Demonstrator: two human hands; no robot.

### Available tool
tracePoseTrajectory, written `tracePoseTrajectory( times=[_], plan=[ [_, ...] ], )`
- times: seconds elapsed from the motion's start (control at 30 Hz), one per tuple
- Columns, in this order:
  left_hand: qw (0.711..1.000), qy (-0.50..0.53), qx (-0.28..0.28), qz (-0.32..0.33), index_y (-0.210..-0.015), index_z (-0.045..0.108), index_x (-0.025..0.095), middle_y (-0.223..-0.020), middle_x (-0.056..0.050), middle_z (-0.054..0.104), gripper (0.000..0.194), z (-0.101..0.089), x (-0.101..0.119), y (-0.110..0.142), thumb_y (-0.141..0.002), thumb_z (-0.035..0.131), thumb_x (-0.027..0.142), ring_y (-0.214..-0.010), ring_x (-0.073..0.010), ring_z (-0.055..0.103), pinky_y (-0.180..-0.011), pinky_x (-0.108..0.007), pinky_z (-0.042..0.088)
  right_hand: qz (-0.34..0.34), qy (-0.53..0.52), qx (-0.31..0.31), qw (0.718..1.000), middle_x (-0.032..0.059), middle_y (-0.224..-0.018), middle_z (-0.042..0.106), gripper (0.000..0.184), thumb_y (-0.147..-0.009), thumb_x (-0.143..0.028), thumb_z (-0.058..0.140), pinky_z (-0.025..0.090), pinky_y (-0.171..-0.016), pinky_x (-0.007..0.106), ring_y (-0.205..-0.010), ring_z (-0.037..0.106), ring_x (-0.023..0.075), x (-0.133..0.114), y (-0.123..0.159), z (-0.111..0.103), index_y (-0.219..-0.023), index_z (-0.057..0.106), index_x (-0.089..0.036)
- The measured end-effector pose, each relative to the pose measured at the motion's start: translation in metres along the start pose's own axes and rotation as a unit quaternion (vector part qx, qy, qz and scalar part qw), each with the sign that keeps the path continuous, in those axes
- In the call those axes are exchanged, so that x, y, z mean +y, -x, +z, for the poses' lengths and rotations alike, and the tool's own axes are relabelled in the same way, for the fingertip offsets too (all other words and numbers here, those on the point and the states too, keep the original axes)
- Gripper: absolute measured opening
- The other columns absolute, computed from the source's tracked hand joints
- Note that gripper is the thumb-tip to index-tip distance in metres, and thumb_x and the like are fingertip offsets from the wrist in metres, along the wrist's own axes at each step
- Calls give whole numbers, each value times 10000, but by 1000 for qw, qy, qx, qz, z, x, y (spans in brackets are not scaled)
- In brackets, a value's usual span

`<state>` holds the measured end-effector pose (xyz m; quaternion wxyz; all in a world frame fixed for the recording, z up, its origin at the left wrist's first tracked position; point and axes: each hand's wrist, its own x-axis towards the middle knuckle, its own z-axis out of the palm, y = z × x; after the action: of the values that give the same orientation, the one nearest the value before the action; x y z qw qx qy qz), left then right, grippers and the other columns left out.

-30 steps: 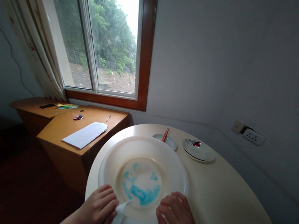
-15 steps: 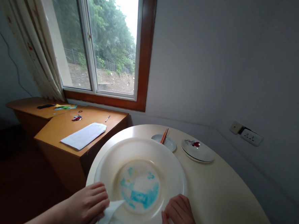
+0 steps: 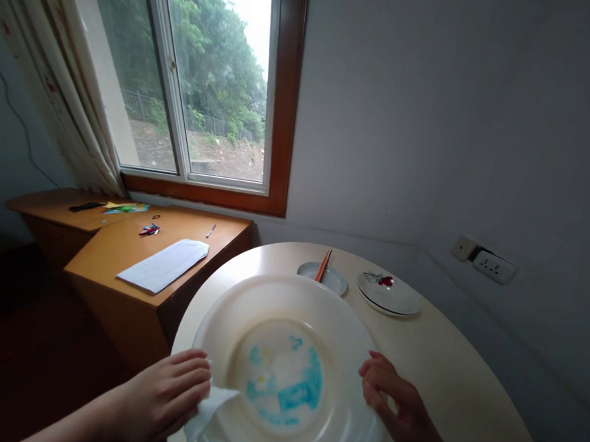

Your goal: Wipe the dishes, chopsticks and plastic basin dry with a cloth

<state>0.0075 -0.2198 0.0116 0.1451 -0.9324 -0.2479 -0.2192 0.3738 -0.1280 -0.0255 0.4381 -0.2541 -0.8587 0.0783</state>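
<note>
A large white plastic basin (image 3: 280, 302) with blue marks on its bottom sits on a round cream table (image 3: 449, 371). My left hand (image 3: 166, 395) rests on the basin's left rim, fingers closed on a white tissue (image 3: 207, 413) that lies over the rim. At the basin's right rim, my right hand (image 3: 396, 401) touches the edge with its fingers curled round it.
Behind the basin are a small dish with orange chopsticks (image 3: 323, 276) and a white plate with a red mark (image 3: 389, 295). A wooden desk (image 3: 142, 257) with a white envelope stands at the left under the window. Wall sockets (image 3: 484, 259) are at the right.
My right hand has moved from the basin's near rim round to its right rim. The basin has turned a little, its blue marks shifted. The left hand stays on the tissue.
</note>
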Motion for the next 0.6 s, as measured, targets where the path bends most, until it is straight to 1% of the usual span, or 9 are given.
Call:
tracePoseTrajectory(
  times=[0.07, 0.13, 0.23, 0.27, 0.3, 0.37, 0.47, 0.53, 0.6],
  plan=[
    [1000, 6, 16, -8, -1017, 547, 109, -815, -121, 665, 224, 4, 2, 1, -869, 382, 142, -855, -210, 613, -877, -356, 503, -8, 13, -11, 1000, -46, -572, 504, 210, -827, -127, 447, 415, -930, 316, -690, 586, 133, -2, 0, -1, -638, 443, -218],
    [999, 18, 29, -21, -1024, 540, 101, -821, -126, 658, 233, 8, 4, 3, -868, 370, 134, -864, -208, 612, -893, -362, 496, -49, 29, -40, 998, -33, -621, 561, 150, -815, -131, 457, 371, -970, 349, -762, 595, 154, -7, 2, 1, -704, 496, -224],
    [998, 34, 41, -43, -1033, 534, 86, -853, -134, 651, 240, 15, 5, 7, -869, 361, 117, -897, -204, 604, -933, -369, 476, -137, 31, -79, 987, -36, -669, 614, 55, -832, -232, 508, 289, -1024, 348, -786, 592, 154, -15, 13, 9, -801, 554, -230],
    [997, 38, 45, -51, -1037, 535, 87, -862, -131, 650, 242, 16, 6, 9, -871, 360, 114, -906, -202, 603, -943, -370, 472, -148, 29, -79, 985, -40, -658, 616, 90, -849, -288, 514, 274, -1032, 340, -771, 590, 148, -17, 18, 12, -802, 565, -230],
    [996, 42, 49, -60, -1043, 536, 92, -872, -128, 651, 245, 18, 6, 11, -873, 361, 116, -913, -199, 602, -947, -369, 471, -144, 30, -74, 986, -42, -645, 615, 147, -868, -337, 506, 265, -1037, 334, -757, 588, 143, -18, 23, 15, -795, 576, -230],
    [994, 44, 59, -78, -1057, 540, 110, -891, -118, 656, 252, 22, 6, 14, -879, 364, 129, -916, -195, 604, -944, -369, 476, -100, 40, -53, 993, -38, -636, 614, 226, -901, -376, 467, 253, -1045, 334, -752, 589, 141, -20, 33, 20, -780, 596, -236],
    [989, 50, 91, -109, -1059, 547, 133, -901, -112, 663, 256, 29, 9, 19, -889, 357, 156, -914, -201, 611, -933, -387, 484, -40, 57, -18, 997, -36, -630, 611, 260, -924, -330, 430, 214, -1067, 361, -783, 602, 151, -22, 41, 26, -745, 604, -258],
    [983, 50, 117, -133, -1050, 551, 140, -902, -114, 666, 250, 34, 11, 23, -889, 360, 155, -929, -210, 610, -924, -399, 488, -30, 57, 8, 998, -32, -594, 587, 353, -947, -352, 354, 168, -1086, 392, -809, 609, 163, -23, 43, 30, -688, 572, -252],
    [978, 44, 142, -146, -1048, 553, 141, -905, -117, 667, 242, 38, 12, 26, -878, 381, 145, -949, -217, 609, -904, -388, 502, -33, 49, 34, 998, -22, -563, 557, 465, -955, -441, 244, 142, -1094, 422, -826, 611, 177, -24, 42, 33, -654, 534, -237]
  ],
)
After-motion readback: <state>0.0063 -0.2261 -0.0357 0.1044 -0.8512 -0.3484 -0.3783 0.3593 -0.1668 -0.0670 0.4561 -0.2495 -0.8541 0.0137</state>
